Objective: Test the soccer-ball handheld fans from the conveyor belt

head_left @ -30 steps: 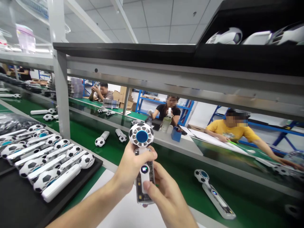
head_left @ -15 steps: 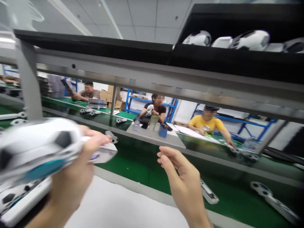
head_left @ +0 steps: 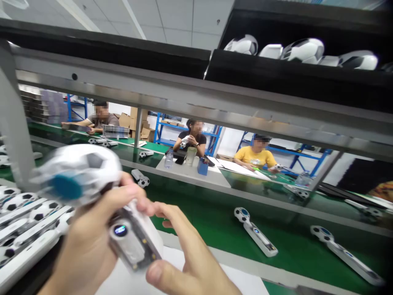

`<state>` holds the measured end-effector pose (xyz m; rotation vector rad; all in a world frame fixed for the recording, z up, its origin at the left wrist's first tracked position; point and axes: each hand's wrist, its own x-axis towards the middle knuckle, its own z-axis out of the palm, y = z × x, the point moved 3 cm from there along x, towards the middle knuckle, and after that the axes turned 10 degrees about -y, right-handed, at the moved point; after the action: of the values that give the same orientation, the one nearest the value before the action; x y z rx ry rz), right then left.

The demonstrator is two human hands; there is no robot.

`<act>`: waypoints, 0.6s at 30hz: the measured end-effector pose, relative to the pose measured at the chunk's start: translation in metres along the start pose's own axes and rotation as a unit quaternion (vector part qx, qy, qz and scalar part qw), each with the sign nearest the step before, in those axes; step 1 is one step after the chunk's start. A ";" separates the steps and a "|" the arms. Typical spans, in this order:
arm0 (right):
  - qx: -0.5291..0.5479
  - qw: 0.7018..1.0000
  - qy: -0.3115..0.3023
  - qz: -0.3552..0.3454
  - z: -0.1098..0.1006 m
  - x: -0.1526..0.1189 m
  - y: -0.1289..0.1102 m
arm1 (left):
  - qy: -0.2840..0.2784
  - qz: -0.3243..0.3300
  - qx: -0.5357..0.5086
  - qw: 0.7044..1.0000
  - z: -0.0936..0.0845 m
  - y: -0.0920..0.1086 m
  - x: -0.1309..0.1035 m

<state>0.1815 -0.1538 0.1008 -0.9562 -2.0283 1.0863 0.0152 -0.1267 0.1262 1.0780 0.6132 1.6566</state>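
The right hand [head_left: 192, 250], fingers parted, approached from four o'clock the football-patterned device [head_left: 132, 246] grasped by the left hand [head_left: 92, 231], apparently enabling two-handed control.

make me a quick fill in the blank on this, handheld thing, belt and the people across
1. The ____ hand wraps the device just below its ball-shaped head.
2. The round disc on that head is ____.
3. The belt beyond the hands is ____.
4. The co-worker just right of the one in black wears a ____ shirt.

Missing words: left; blue; green; yellow.
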 end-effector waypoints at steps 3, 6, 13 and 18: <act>0.036 0.997 0.045 -0.052 0.010 0.016 0.010 | -0.061 -0.075 0.007 0.995 0.018 -0.021 0.009; 0.078 0.996 0.034 -0.037 0.014 0.027 0.022 | -0.069 -0.113 0.005 0.991 0.021 -0.037 0.018; 0.026 0.999 -0.013 -0.014 0.009 0.027 0.025 | -0.085 -0.120 0.034 0.989 0.016 -0.040 0.025; -0.019 1.000 -0.003 -0.002 0.012 0.029 0.027 | -0.076 -0.107 0.057 0.990 0.013 -0.044 0.025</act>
<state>0.1640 -0.1245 0.0777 -0.9679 -2.0617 1.0543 0.0459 -0.0899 0.1053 1.1664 0.7042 1.3534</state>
